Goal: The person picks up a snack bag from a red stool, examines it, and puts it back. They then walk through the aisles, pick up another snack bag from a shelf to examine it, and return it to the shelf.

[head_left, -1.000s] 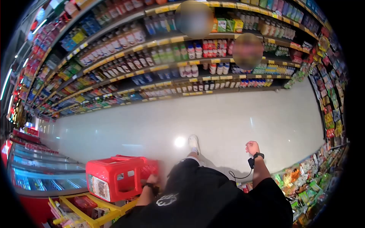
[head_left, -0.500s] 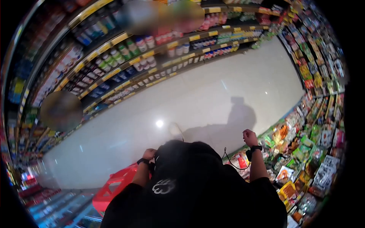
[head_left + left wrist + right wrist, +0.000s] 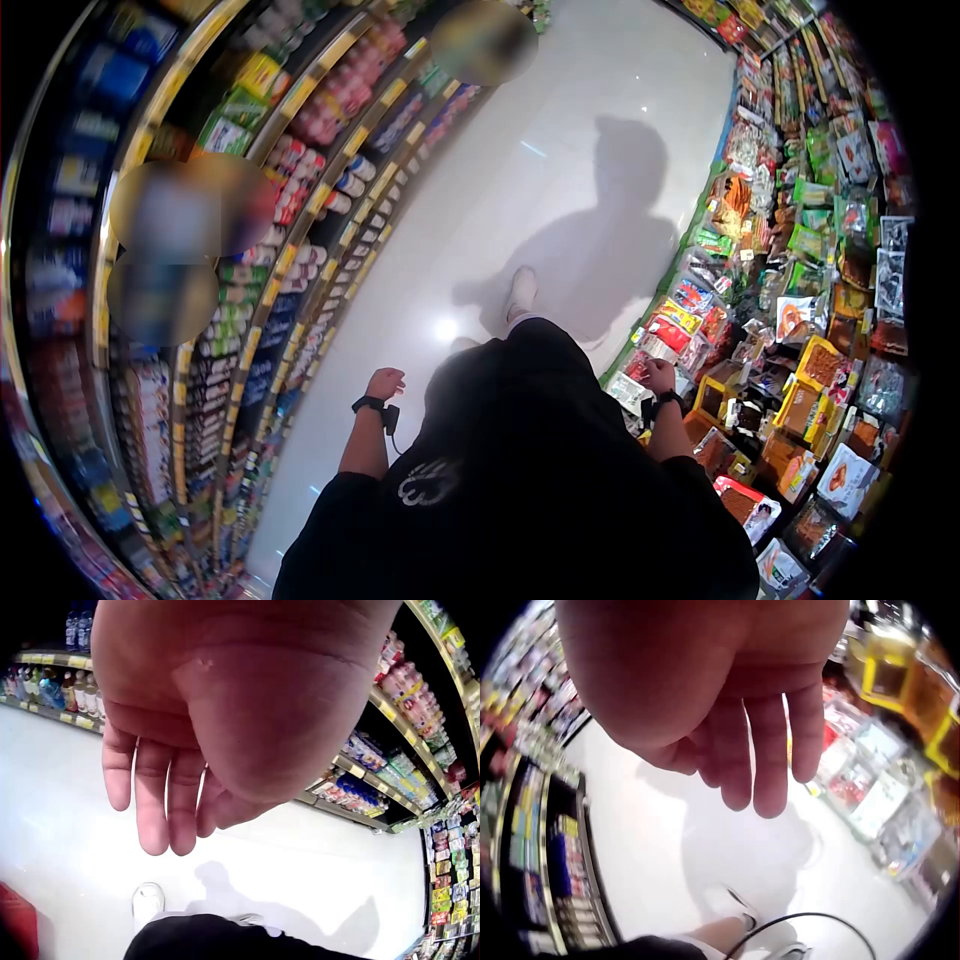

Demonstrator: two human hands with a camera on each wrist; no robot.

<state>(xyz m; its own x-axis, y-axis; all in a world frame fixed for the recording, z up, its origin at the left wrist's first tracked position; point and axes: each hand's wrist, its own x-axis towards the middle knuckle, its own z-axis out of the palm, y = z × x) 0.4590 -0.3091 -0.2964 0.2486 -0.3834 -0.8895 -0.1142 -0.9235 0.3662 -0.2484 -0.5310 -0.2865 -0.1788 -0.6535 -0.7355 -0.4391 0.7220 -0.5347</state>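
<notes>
- Packaged foods (image 3: 800, 410) crowd a sloping display beside a shopper's right hand (image 3: 659, 375), spreading ahead of its fingers and away to their right; whether the fingertips touch any pack cannot be told
- Right-hand fingers (image 3: 771, 772) hang loose and nearly straight, side by side with narrow gaps between them
- Red and yellow packets (image 3: 672, 333) lie just ahead of those fingers in the head view, yellow-edged trays (image 3: 820, 362) farther to their right
- Left hand (image 3: 385, 383) hangs over the pale floor (image 3: 400, 345), its fingers (image 3: 154, 799) relaxed and slightly parted, the thumb tip close beside the index finger
- Pink bottles (image 3: 412, 697) line a shelf well beyond the left fingers
- White shoe (image 3: 522, 292) shows ahead of both hands' fingers and between them, a shadow (image 3: 600, 230) stretching farther forward
- Black cable (image 3: 802, 915) curves below the right fingers in the right wrist view
</notes>
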